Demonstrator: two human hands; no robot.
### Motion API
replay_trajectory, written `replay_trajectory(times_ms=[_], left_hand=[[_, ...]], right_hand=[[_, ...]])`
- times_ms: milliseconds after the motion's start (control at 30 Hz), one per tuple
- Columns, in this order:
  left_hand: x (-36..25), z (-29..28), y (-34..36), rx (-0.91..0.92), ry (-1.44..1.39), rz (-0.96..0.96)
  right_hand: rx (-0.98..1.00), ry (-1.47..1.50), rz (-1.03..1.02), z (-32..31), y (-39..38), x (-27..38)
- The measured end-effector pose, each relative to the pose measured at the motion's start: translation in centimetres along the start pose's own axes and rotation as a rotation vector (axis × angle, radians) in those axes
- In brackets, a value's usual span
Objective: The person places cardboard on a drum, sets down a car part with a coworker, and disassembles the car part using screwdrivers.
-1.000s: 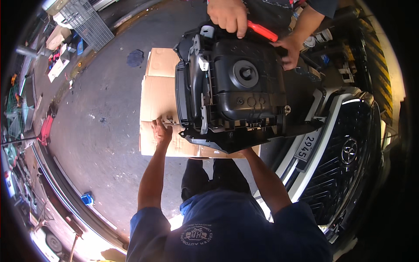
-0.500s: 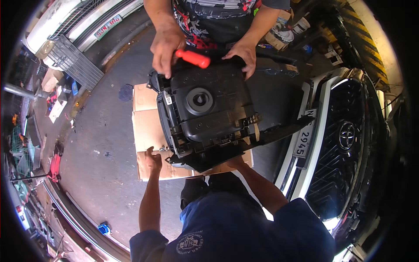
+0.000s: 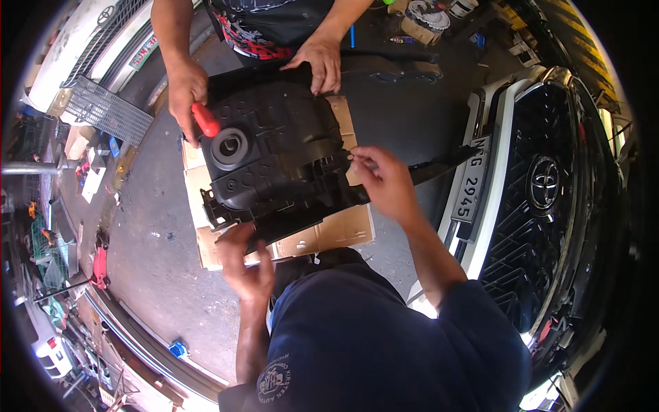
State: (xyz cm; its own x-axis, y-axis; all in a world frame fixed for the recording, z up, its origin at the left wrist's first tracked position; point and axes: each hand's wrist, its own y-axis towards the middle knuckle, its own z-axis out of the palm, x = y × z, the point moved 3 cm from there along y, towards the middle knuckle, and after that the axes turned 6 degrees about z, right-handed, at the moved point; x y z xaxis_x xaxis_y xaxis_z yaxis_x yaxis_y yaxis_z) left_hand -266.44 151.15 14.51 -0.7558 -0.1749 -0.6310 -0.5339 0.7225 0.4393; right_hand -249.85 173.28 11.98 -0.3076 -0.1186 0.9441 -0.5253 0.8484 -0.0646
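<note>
A bulky black plastic car housing (image 3: 285, 130) with a round recessed cap is held up in front of me, tilted. My right hand (image 3: 388, 182) pinches a tab on its right edge. At the near left corner, the fingers of my left hand (image 3: 246, 264) curl round the housing's lower edge, partly blurred. Opposite me, another person steadies the far side with both hands; one of these hands (image 3: 185, 96) also has a red-handled tool (image 3: 205, 120), its tip hidden. A long black strip (image 3: 446, 165) sticks out to the right of the housing.
Flattened cardboard (image 3: 336, 230) lies on the floor beneath the housing. On the right stands a car front with a dark grille (image 3: 535, 254). A metal grate (image 3: 110, 110) leans by a white vehicle at the far left. Tools and scraps line the left side.
The housing has shifted left in view and turned. My right hand has come out from beneath it to its right edge, and my left hand has closed on its near edge.
</note>
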Motion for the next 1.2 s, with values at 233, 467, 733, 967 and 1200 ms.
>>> replay_trajectory(times_ms=[233,467,733,967,1200], left_hand=[[-2.7,7.5,-1.1,0.389,0.216,0.273],[-2.7,8.7,-0.1,0.397,0.365,0.372],[-2.9,8.8,0.3,0.432,0.408,0.377],[-2.6,6.1,0.2,0.243,0.028,0.03],[3.3,-1.3,3.8,-0.061,0.058,-0.355]], right_hand=[[0.255,-0.234,0.233,1.8,0.4,-4.9],[0.176,-0.324,0.315,2.3,0.6,-5.2],[0.156,-0.339,0.285,1.9,0.4,-4.8],[0.2,-0.317,0.22,2.0,0.5,-5.0],[0.207,-0.106,0.234,1.8,0.9,-6.4]])
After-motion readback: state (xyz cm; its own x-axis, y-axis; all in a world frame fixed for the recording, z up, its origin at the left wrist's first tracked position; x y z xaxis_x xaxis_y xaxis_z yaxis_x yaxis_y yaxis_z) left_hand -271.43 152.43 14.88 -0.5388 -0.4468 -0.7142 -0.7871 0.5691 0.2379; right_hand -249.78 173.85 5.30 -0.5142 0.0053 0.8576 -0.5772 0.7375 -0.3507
